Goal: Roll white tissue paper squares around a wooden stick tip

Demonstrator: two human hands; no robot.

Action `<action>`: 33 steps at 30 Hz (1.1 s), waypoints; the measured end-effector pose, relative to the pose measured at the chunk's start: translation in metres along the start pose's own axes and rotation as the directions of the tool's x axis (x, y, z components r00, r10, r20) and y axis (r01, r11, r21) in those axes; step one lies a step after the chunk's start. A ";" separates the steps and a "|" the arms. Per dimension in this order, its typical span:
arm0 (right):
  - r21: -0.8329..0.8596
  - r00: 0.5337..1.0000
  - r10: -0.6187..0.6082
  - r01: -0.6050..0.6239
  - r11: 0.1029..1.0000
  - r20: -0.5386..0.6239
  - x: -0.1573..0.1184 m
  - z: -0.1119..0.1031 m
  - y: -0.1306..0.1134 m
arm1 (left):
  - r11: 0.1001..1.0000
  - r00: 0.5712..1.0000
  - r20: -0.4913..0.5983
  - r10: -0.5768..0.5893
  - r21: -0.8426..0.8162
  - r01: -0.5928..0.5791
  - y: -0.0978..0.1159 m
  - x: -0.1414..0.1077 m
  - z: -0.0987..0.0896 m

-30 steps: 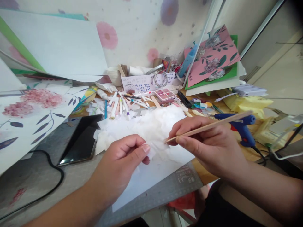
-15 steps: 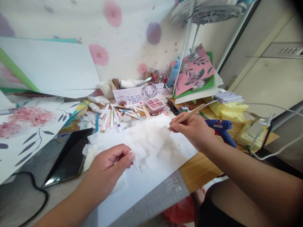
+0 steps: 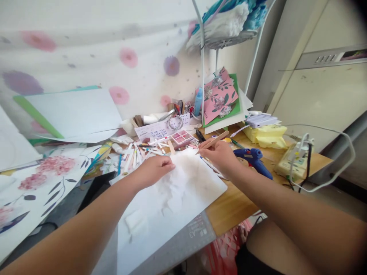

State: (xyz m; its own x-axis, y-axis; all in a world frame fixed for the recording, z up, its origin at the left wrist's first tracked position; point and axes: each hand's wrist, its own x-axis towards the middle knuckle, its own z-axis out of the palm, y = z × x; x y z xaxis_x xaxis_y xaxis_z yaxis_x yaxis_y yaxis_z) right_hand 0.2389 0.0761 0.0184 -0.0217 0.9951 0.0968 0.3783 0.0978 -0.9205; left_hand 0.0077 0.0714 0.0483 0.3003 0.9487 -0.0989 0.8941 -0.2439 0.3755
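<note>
My right hand (image 3: pixel 219 154) grips a flat wooden craft stick (image 3: pixel 215 140), its lower tip pointing down left over a heap of thin white tissue-like pieces (image 3: pixel 180 183). Across from it, my left hand (image 3: pixel 157 170) has its fingers curled together at the far left side of the heap; what they pinch, if anything, blends into the white and cannot be made out. Beneath the heap lies a large white sheet of paper (image 3: pixel 149 244). A small white folded piece (image 3: pixel 134 221) rests on its near part.
Pens and markers (image 3: pixel 132 154) lie scattered behind the sheet, beside a pink palette (image 3: pixel 182 137). At right are a blue glue gun (image 3: pixel 252 158), a yellow packet (image 3: pixel 265 135) and a power strip (image 3: pixel 294 160). A floral picture (image 3: pixel 54 172) and a dark tablet (image 3: pixel 93 191) lie left.
My left hand has moved away from me, from the near side of the white pieces to their far left. My right hand still holds the craft stick. The camera view has shifted.
</note>
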 end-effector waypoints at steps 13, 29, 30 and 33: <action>0.114 0.963 -0.270 0.271 0.956 -0.026 -0.037 -0.035 0.012 | 0.993 0.997 -0.035 -0.061 0.096 0.064 -0.052 -0.062 -0.023; -0.122 0.861 -0.476 0.500 0.857 0.180 -0.094 -0.005 -0.022 | 0.990 0.937 0.318 0.142 -0.034 -0.138 -0.070 -0.090 0.016; -0.076 0.885 -0.441 0.454 0.888 0.148 -0.097 0.002 -0.024 | 0.987 0.935 0.318 0.159 -0.039 -0.154 -0.071 -0.090 0.016; 0.005 0.870 -0.419 0.432 0.902 0.262 -0.104 0.019 -0.034 | 0.979 0.928 0.313 0.201 -0.049 -0.196 -0.073 -0.091 0.013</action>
State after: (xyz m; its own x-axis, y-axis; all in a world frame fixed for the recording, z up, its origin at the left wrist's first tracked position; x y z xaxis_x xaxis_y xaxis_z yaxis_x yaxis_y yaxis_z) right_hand 0.2109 -0.0308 0.0325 -0.4199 0.8287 0.3701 0.3270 0.5186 -0.7900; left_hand -0.0804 0.0006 0.0174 0.5625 0.7687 -0.3044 0.8006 -0.4144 0.4328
